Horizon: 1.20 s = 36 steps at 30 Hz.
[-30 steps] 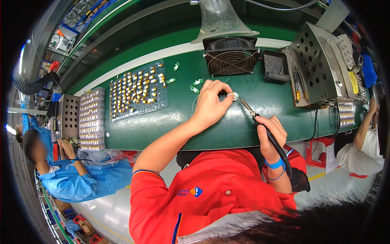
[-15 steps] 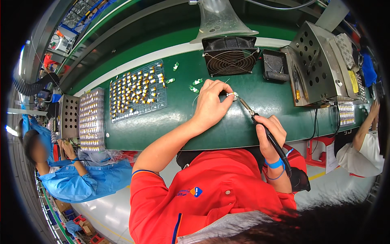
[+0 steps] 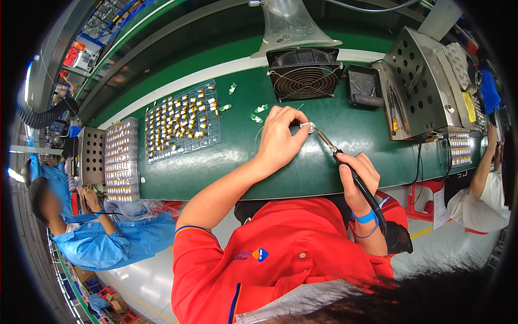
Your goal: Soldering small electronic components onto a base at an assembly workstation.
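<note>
Black-handled soldering iron (image 3: 368,196) in right hand (image 3: 354,193), fingers clamped on handle, metal tip at right side of small silvery round part (image 3: 312,128); can't tell if touching. Left hand (image 3: 281,136) pinches that part over green tabletop (image 3: 216,174), between front edge and black square fan (image 3: 307,82) near rear edge.

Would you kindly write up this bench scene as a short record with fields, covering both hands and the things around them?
Left hand: pinching a small silvery part
Right hand: holding a black-handled soldering iron
Iron tip: at or beside the small silvery part; contact unclear
Loose pieces: four, green and white, on the green bench
Left side: clear tray of yellow-and-white parts
Beyond hands: black fan
Right side: perforated metal box
</note>
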{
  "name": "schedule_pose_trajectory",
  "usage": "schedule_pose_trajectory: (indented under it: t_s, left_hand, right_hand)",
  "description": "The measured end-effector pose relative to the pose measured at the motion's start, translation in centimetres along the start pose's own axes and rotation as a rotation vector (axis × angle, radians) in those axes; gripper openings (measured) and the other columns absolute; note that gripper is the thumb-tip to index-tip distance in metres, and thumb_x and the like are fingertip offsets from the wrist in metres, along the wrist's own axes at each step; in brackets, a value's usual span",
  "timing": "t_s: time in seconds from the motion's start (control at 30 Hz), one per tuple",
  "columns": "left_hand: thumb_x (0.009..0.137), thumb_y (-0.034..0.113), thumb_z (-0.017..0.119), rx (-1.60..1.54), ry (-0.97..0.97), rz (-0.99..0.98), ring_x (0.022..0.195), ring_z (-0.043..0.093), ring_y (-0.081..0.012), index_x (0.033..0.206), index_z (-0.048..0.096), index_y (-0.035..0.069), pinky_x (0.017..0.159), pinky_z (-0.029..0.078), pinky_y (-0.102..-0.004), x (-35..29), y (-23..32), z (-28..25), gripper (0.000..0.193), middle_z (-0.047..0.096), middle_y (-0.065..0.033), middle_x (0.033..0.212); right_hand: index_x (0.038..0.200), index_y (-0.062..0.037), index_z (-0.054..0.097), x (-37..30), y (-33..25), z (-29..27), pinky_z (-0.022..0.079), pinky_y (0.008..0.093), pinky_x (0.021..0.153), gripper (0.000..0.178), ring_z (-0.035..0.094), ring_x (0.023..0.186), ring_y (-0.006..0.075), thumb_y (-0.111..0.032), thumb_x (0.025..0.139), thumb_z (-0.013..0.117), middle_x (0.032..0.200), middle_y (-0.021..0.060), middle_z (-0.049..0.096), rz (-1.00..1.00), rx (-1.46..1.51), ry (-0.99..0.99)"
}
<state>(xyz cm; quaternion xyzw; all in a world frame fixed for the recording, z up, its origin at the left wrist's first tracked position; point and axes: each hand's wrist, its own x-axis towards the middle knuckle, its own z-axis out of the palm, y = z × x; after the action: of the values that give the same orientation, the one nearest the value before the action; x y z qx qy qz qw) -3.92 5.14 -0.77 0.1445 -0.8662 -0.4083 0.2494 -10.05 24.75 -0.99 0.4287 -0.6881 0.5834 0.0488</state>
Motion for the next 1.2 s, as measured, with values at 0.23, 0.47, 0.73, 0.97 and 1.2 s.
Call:
schedule_pose_trajectory:
  t_s: [0.23, 0.47, 0.73, 0.97, 1.2]
  left_hand:
    - [0.075, 0.007, 0.068, -0.008, 0.0, 0.003, 0.084, 0.054, -0.0249, 0.081, 0.062, 0.004, 0.074, 0.045, -0.0353, 0.0, -0.1, 0.0, 0.009, 0.062, -0.0059, 0.083]
    - [0.076, 0.005, 0.07, 0.001, -0.016, 0.016, 0.084, 0.054, -0.0203, 0.083, 0.063, 0.001, 0.075, 0.045, -0.0312, 0.0, -0.1, 0.0, 0.011, 0.062, -0.0063, 0.083]
    - [0.077, 0.004, 0.068, 0.004, -0.023, 0.065, 0.086, 0.054, -0.0249, 0.083, 0.06, 0.002, 0.076, 0.045, -0.034, 0.1, 0.0, -0.1, 0.01, 0.06, -0.0078, 0.082]
    - [0.079, 0.005, 0.065, 0.053, -0.104, 0.071, 0.081, 0.059, -0.0305, 0.085, 0.061, 0.002, 0.074, 0.046, -0.0382, 1.6, -1.4, -8.9, 0.007, 0.061, -0.0126, 0.083]
    - [0.077, 0.005, 0.068, 0.484, -0.002, 0.338, 0.089, 0.057, -0.0316, 0.092, 0.065, 0.003, 0.08, 0.047, -0.0401, 2.6, -4.4, -10.2, 0.015, 0.063, -0.0119, 0.091]
  right_hand:
    - [0.097, 0.0045, 0.065, 0.0, -0.1, -0.1, 0.034, 0.0294, 0.054, 0.015, 0.043, 0.059, 0.0175, -0.005, 0.085, 0.063, 0.064, 0.0066, 0.049, 0.017, 0.015, 0.034]
    - [0.097, 0.0047, 0.065, -0.1, 0.0, -0.5, 0.034, 0.0292, 0.055, 0.017, 0.043, 0.059, 0.017, -0.008, 0.087, 0.062, 0.064, 0.0063, 0.049, 0.02, 0.005, 0.046]
    - [0.112, 0.0021, 0.062, 3.9, 0.8, -4.3, 0.046, 0.0292, 0.078, 0.024, 0.06, 0.087, 0.0206, -0.008, 0.091, 0.058, 0.098, 0.0125, 0.064, 0.213, -0.309, 0.103]
    - [0.112, 0.0041, 0.062, 2.0, 0.1, -3.0, 0.046, 0.0289, 0.079, 0.023, 0.059, 0.087, 0.0199, -0.002, 0.09, 0.056, 0.099, 0.0122, 0.064, 0.224, -0.135, 0.041]
    - [0.105, 0.0027, 0.065, 0.7, -0.4, 0.0, 0.041, 0.0298, 0.062, 0.025, 0.049, 0.066, 0.0202, 0.003, 0.08, 0.064, 0.075, 0.0094, 0.054, 0.108, -0.038, -0.011]
